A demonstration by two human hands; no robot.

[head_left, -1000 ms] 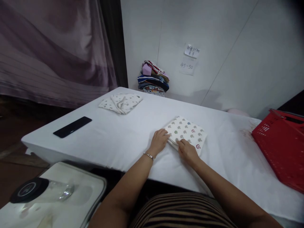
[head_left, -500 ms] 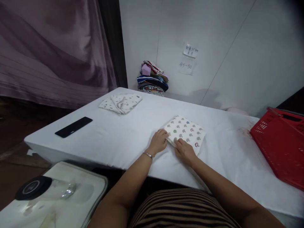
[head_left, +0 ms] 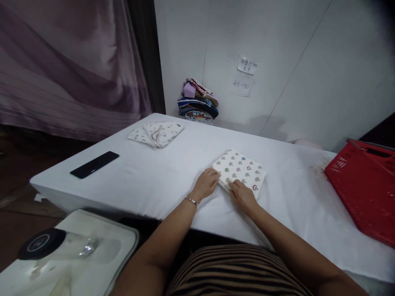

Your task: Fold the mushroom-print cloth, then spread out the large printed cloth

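A white folded cloth [head_left: 239, 166] printed with grey, red, green and blue mushroom shapes lies flat on the white-covered table [head_left: 173, 181]. My left hand [head_left: 207, 183] pinches its near left corner, thumb and fingers closed on the layered edge. Along the same near edge, my right hand [head_left: 243, 197] has its fingers closed on the fold, thumb toward the left hand. The fingertips of both hands are partly hidden. Farther back on the left rests a second folded cloth [head_left: 168, 133], white with small dark prints and a loosely tucked flap.
A black phone [head_left: 94, 164] lies near the table's left edge. At the right stands a red plastic basket [head_left: 364, 193]. Folded fabrics [head_left: 198, 100] are stacked behind the table by the wall. A clear bottle with a black lid [head_left: 43, 244] lies on a pale surface at lower left.
My right hand has slid very slightly to the right along the cloth's near edge. My left hand stays at the corner, and the cloth has barely moved.
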